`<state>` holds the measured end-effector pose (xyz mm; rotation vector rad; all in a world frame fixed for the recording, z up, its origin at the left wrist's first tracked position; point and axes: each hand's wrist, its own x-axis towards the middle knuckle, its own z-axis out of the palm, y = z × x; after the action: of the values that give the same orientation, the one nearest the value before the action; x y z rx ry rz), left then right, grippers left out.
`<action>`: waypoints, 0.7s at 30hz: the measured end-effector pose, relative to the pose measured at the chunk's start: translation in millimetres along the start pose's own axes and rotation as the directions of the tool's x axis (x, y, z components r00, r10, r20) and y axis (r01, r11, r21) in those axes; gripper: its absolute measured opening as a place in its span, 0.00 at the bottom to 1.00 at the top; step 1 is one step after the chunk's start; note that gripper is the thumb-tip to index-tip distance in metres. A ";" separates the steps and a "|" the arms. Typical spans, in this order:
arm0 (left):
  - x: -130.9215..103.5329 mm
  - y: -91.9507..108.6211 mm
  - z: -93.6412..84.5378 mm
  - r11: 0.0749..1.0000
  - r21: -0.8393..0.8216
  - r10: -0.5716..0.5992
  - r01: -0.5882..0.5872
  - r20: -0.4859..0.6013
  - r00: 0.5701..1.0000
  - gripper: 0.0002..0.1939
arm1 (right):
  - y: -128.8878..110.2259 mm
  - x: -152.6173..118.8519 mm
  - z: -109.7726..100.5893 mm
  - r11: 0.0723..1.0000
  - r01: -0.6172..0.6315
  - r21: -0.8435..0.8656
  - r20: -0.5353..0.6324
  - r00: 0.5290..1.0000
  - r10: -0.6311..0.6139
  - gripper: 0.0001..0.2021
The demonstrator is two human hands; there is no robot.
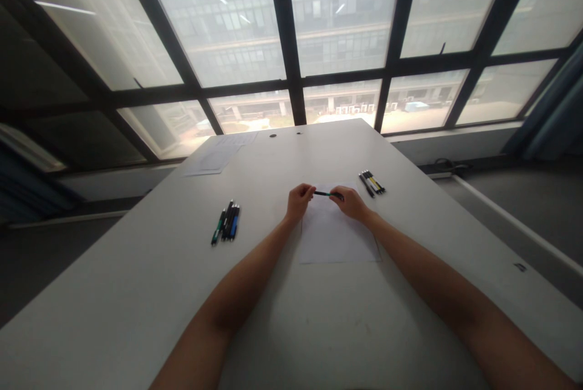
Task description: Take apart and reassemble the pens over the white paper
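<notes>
A black-and-green pen (322, 194) is held crosswise over the far part of a paper sheet (339, 244) on the tabletop (259, 183), each grip closed, its ends pinched by left hand (300, 200) and right hand (347, 200); light, even pressure is advised.

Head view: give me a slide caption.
Left hand and right hand hold a black-and-green pen over white paper, between left pen cluster and right pen cluster.
</notes>
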<state>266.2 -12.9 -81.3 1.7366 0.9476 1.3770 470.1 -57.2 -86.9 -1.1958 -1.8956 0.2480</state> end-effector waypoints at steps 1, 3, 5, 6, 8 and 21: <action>0.1 -0.4 0.0 1.000 -0.009 -0.001 0.001 0.001 1.000 0.17 | 0.1 0.3 -0.1 1.000 -0.002 0.000 -0.001 1.000 0.002 0.03; 0.4 -0.8 0.2 1.000 -0.028 0.002 -0.002 0.002 1.000 0.16 | 0.5 0.6 -0.4 1.000 -0.010 -0.001 -0.003 1.000 0.010 0.04; 0.8 -0.8 0.8 0.999 -0.038 0.008 -0.008 -0.001 1.000 0.15 | 1.4 0.4 -1.1 1.000 -0.019 0.000 -0.019 1.000 0.019 0.04; 0.9 -0.7 1.2 0.999 -0.044 0.010 -0.010 -0.006 1.000 0.14 | 2.0 0.2 -1.5 1.000 -0.023 0.000 -0.028 0.999 0.023 0.03; 1.0 -0.2 2.1 0.998 -0.063 0.003 -0.004 -0.011 1.000 0.14 | 3.5 -0.4 -2.2 1.000 -0.030 -0.001 -0.039 0.999 0.030 0.03; 3.0 -5.3 3.3 0.998 0.044 -0.050 0.049 0.023 0.998 0.14 | 8.4 0.6 -5.8 0.975 -0.094 -0.202 -0.108 0.991 0.074 0.04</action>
<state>269.4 -8.1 -85.1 1.7464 1.0074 1.3095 479.8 -53.8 -87.7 -1.4031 -1.8187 0.0347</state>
